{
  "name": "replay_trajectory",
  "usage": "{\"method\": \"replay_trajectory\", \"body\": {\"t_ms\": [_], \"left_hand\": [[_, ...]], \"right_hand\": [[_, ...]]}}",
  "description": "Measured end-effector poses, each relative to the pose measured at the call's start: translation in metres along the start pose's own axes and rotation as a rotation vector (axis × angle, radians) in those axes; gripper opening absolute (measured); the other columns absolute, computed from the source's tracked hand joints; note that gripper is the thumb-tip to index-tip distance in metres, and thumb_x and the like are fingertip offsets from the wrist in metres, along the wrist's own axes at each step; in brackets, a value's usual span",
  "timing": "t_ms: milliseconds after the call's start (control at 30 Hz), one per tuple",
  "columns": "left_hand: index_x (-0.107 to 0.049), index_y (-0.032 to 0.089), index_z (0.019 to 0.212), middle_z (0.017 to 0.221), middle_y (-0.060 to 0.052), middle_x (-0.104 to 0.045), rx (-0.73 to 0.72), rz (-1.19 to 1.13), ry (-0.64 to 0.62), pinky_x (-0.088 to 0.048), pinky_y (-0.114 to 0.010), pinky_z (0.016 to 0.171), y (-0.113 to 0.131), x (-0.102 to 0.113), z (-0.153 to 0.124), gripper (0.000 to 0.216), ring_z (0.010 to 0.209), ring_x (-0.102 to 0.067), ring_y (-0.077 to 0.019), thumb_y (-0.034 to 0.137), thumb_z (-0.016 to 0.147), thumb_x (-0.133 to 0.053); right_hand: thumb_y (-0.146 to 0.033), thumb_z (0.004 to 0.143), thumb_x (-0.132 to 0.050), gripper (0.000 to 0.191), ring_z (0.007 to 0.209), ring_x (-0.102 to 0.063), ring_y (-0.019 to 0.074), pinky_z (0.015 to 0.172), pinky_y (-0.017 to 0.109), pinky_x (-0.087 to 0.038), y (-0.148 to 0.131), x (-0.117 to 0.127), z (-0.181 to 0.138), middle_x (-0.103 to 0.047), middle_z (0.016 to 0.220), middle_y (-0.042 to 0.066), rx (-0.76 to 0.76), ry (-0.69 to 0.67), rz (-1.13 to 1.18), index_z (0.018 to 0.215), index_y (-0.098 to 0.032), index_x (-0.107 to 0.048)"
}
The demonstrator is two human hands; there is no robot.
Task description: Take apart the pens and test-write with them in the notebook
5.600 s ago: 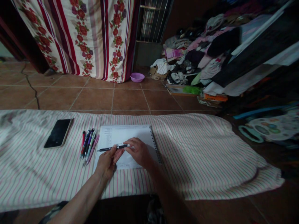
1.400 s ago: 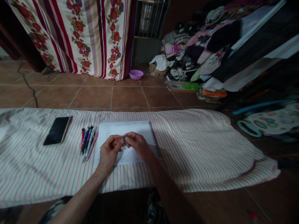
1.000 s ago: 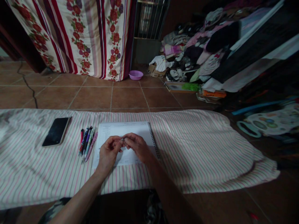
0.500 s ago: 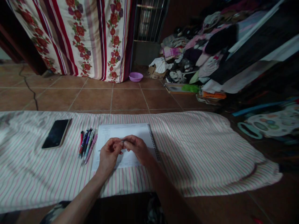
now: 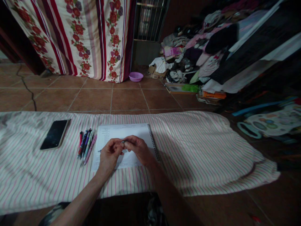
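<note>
My left hand (image 5: 109, 154) and my right hand (image 5: 139, 149) meet over a spiral notebook (image 5: 117, 135) lying open on a striped cloth (image 5: 199, 150). Both hands are closed in a pinch on a dark pen (image 5: 122, 142), of which only a small silvery part shows between the fingertips and a dark tip pokes out left of my left hand. Several pens (image 5: 86, 147) lie side by side just left of the notebook. A black phone (image 5: 54, 134) rests screen-up further left.
The striped cloth covers the tiled floor (image 5: 98, 99) in front of me. Beyond it hang a floral curtain (image 5: 77, 34) and a metal rack (image 5: 150, 22), with a small purple bowl (image 5: 136, 76). A heap of clothes (image 5: 199, 50) fills the back right; a colourful toy (image 5: 270, 122) lies right.
The pen lay stretched out in my fingers over the page 5.6 s ago; both hands have since closed together round it. In the last second they have hardly moved.
</note>
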State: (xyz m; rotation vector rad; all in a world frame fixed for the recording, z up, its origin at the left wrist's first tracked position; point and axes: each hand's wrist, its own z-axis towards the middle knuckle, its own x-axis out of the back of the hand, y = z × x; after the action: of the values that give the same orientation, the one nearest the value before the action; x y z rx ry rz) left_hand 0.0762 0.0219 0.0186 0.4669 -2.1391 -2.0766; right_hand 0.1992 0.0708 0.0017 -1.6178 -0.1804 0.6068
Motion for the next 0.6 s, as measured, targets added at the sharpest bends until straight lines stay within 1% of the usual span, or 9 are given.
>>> {"method": "replay_trajectory", "body": {"t_ms": [267, 400, 600], "left_hand": [[-0.057, 0.015, 0.081, 0.061, 0.001, -0.064, 0.022, 0.019, -0.032, -0.05, -0.022, 0.051, -0.002, -0.003, -0.003, 0.024, 0.056, -0.059, -0.0112, 0.031, 0.065, -0.068], [-0.057, 0.016, 0.078, 0.06, 0.002, -0.063, 0.014, 0.038, -0.037, -0.05, -0.022, 0.051, -0.004, -0.005, -0.003, 0.022, 0.055, -0.058, -0.0111, 0.031, 0.065, -0.067], [-0.057, 0.016, 0.079, 0.061, 0.001, -0.063, 0.016, 0.034, -0.062, -0.05, -0.022, 0.051, -0.008, -0.008, -0.004, 0.021, 0.058, -0.059, -0.0116, 0.03, 0.067, -0.067]], "right_hand": [[-0.024, 0.07, -0.064, 0.015, 0.059, -0.051, 0.0082, 0.056, 0.023, -0.038, -0.002, 0.005, -0.005, -0.061, 0.069, -0.002, -0.027, 0.003, 0.013, 0.084, -0.019, -0.064], [-0.025, 0.069, -0.063, 0.014, 0.058, -0.051, 0.0082, 0.056, 0.023, -0.038, -0.004, 0.008, -0.007, -0.06, 0.066, -0.003, -0.033, 0.007, -0.016, 0.081, -0.019, -0.064], [-0.026, 0.069, -0.062, 0.014, 0.058, -0.05, 0.0085, 0.056, 0.024, -0.039, -0.006, 0.012, -0.01, -0.06, 0.067, -0.003, -0.027, -0.003, -0.049, 0.082, -0.019, -0.063]]}}
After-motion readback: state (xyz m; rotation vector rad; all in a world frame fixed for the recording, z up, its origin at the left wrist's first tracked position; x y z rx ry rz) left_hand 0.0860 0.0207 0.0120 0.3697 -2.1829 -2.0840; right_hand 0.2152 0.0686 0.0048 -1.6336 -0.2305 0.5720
